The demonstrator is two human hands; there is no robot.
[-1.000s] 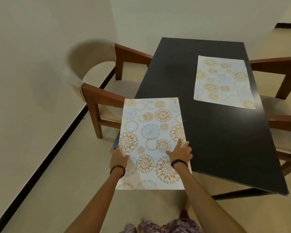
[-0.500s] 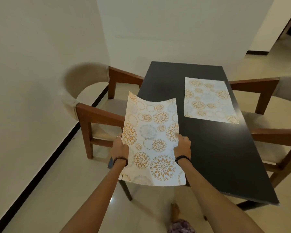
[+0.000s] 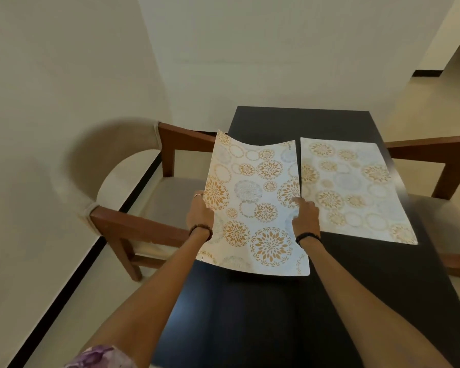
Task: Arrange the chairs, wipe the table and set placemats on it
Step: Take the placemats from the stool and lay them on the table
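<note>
Two hands hold a flowery mat over the black table.

The left hand (image 3: 200, 213) pinches the left edge of the mat (image 3: 255, 208), and the right hand (image 3: 306, 217) pinches its right edge. The mat bends up at its sides above the table (image 3: 250, 314). A second mat (image 3: 351, 189) lies flat just beside it. A chair (image 3: 133, 197) stands left, another chair (image 3: 441, 166) right.

Bare black table (image 3: 250, 314) before placemats (image 3: 351, 187)

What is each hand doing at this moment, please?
Left hand: fingers grip the left edge of the held placemat.
Right hand: fingers grip its right edge.
</note>
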